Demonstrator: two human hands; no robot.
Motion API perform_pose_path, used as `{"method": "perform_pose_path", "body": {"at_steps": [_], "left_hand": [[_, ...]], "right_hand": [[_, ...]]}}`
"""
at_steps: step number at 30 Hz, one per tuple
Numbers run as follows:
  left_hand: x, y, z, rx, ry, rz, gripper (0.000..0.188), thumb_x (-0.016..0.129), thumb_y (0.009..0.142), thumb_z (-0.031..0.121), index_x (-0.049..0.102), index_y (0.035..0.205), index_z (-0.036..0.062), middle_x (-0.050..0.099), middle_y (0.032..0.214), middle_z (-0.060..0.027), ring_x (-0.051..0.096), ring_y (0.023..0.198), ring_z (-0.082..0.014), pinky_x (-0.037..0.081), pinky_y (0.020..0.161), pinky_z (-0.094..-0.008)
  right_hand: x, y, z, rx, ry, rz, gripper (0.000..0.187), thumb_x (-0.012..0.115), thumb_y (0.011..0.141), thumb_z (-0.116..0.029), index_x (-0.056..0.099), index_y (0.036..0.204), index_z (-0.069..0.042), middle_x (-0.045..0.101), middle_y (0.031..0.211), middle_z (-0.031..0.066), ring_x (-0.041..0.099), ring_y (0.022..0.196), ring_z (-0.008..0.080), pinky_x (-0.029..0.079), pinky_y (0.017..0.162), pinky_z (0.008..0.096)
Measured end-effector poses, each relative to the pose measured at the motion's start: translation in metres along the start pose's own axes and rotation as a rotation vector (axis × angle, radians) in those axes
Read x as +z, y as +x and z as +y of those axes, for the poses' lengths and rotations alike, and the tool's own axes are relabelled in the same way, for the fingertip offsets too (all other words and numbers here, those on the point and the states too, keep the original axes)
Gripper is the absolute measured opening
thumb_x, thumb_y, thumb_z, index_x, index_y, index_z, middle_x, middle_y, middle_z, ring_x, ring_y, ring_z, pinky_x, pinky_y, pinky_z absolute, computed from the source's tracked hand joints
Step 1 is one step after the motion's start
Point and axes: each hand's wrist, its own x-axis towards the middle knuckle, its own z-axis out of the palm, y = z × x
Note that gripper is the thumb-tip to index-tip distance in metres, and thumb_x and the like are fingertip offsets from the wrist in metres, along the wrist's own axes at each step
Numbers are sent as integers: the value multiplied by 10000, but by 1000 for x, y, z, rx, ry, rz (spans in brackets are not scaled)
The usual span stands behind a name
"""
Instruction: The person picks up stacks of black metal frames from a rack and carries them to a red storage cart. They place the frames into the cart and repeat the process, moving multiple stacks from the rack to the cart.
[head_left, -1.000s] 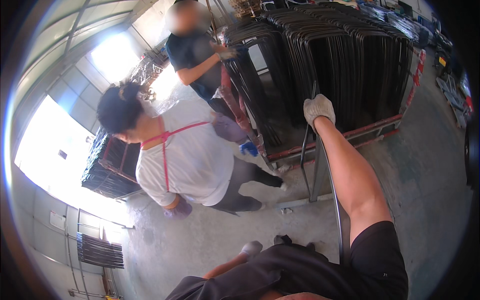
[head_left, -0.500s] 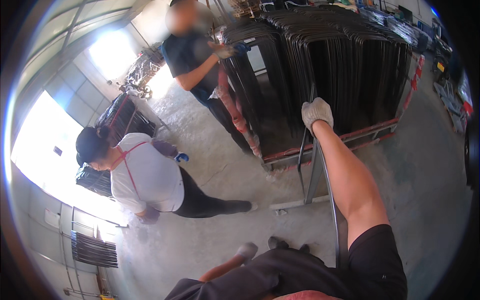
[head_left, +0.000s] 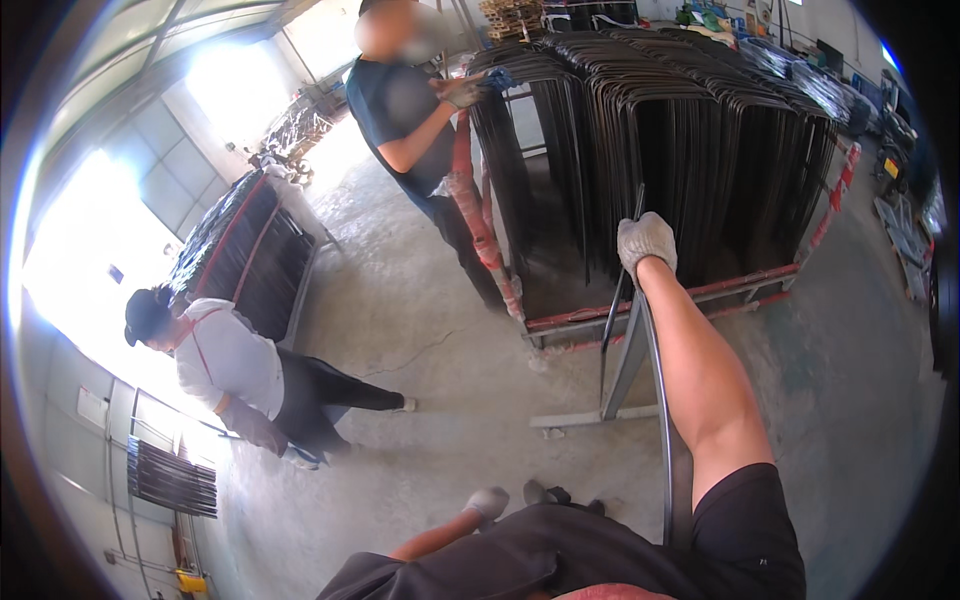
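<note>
My right hand (head_left: pixel 647 243), in a pale knitted glove, stretches out ahead and is closed around a thin black metal frame (head_left: pixel 655 350). One bar of it runs back toward my body, and a short end sticks up above the fist. A second dark bar (head_left: pixel 608 335) hangs down beside it. Just below the fist stands a grey metal post (head_left: pixel 629 360) on a flat foot; whether the frame rests on it I cannot tell. Low beside my body hangs my left hand (head_left: pixel 488 503), also gloved, near no object. Its fingers are mostly hidden.
A red-edged rack (head_left: pixel 690 295) packed with black bent frames (head_left: pixel 650 130) stands ahead. A co-worker in dark clothes (head_left: pixel 410 120) is at its left corner, hands on the frames. Another person in white (head_left: pixel 235 360) is at left, near a second loaded rack (head_left: pixel 255 245).
The person in white has stepped left and lowered their arms. The co-worker at the rack has brought both hands together on the frames. My right hand keeps its grip; the view has shifted slightly.
</note>
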Motion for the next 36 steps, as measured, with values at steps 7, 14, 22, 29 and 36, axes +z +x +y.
{"method": "perform_pose_path", "body": {"at_steps": [7,14,22,29,36], "left_hand": [[-4,-11,5,2,6,26,438,496,1120,350,763,1309,59,743,1416,-220,702,1298,-447,567,1057,-512],[-47,6,10,94,-9,180,415,602,1107,339,752,1373,57,787,1367,-175,751,1235,-398,587,1035,-471],[-268,73,50,496,-49,859,319,599,1078,296,824,1179,94,812,1159,-216,784,1071,-442,629,915,-541],[-558,80,192,814,-228,1201,131,712,961,128,794,1055,87,788,1025,-172,749,1019,-402,602,910,-499],[-708,147,252,639,144,1157,213,641,971,206,796,1072,100,790,1150,-167,708,1185,-404,557,1047,-522]], "right_hand": [[7,8,3,-53,-40,32,453,618,1053,-345,788,1288,3,773,1324,280,738,1272,459,599,1090,523],[13,7,-2,-48,-85,56,456,615,1056,-360,797,1271,0,779,1303,283,747,1243,475,608,1072,541],[27,14,11,-114,-136,99,459,639,1043,-413,796,1200,-12,772,1256,305,735,1220,490,589,1058,548],[8,10,26,-167,-15,150,399,693,1040,-357,718,969,34,702,755,224,752,719,362,564,722,486],[26,11,29,-166,-19,162,369,710,1028,-323,737,993,43,695,714,165,711,633,260,551,666,434]]}}
